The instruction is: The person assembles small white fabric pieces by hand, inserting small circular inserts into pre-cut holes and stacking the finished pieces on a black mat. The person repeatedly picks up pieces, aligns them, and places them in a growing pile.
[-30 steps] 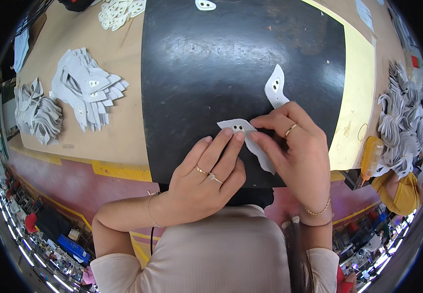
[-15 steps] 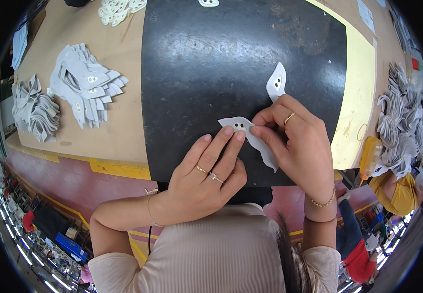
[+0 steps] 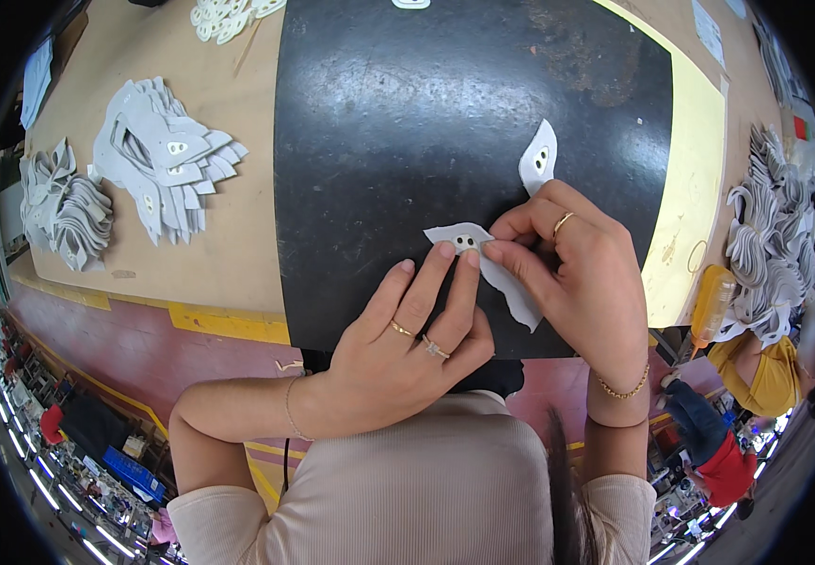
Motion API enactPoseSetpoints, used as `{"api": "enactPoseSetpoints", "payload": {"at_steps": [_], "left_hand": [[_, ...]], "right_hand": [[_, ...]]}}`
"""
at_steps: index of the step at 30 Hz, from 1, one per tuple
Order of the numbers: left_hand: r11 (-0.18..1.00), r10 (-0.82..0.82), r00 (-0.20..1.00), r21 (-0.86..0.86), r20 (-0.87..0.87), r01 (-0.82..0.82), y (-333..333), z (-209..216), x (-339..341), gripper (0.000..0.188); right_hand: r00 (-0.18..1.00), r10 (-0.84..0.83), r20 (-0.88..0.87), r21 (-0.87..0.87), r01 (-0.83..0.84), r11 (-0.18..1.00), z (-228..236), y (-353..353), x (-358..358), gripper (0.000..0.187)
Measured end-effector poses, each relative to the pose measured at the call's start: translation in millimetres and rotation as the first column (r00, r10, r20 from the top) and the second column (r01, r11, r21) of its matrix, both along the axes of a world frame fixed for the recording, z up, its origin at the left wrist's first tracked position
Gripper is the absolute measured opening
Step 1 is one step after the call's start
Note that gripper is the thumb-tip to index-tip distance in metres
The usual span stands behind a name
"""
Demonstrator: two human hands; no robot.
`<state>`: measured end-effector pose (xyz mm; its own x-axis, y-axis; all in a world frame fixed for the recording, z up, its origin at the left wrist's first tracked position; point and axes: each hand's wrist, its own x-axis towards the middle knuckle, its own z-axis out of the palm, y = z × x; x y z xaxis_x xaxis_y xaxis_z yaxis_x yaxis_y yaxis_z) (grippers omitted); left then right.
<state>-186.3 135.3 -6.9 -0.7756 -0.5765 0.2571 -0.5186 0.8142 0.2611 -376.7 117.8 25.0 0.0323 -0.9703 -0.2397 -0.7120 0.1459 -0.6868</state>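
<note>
Black mat: left hand flat, grip released; right hand grip pinching grey cutout

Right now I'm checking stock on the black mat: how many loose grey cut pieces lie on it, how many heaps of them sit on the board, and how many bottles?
Grey pieces on the black mat: 3 (under the hands, beside them, top edge)
Grey heaps: 4 ()
Yellow bottle: 1
Total: 8

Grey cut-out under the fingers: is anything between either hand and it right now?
Nothing visible. The left hand presses its fingertips directly on the grey cut-out, and the right hand pinches it beside them, on the black mat. A second grey piece lies apart, above the right hand.
</note>
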Motion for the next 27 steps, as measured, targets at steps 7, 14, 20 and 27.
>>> {"api": "enactPoseSetpoints", "payload": {"at_steps": [7, 14, 20, 27], "left_hand": [[1.000, 0.006, 0.997, 0.028, -0.075, -0.004, -3.7, -0.5, -0.3, 0.012], [0.995, 0.005, 0.999, 0.095, -0.046, 0.000, -4.4, 4.5, -1.0, 0.018], [0.985, -0.137, 0.987, 0.092, -0.086, 0.145, -15.7, -2.4, 17.3, 0.014], [0.988, -0.103, 0.990, 0.106, -0.100, 0.113, -12.1, -4.6, 16.7, 0.011]], "right_hand": [[0.999, -0.018, 0.045, 0.048, 0.016, 0.999, 2.1, -5.3, -0.1, 0.012], [0.997, 0.067, -0.036, 0.041, -0.066, 0.997, 5.8, -7.2, -2.5, 0.010], [0.995, 0.098, -0.012, 0.058, -0.097, 0.994, 11.6, -1.2, -2.6, 0.009], [0.996, 0.063, 0.064, 0.066, -0.067, 0.996, 3.4, -11.2, 0.0, 0.010]]}}
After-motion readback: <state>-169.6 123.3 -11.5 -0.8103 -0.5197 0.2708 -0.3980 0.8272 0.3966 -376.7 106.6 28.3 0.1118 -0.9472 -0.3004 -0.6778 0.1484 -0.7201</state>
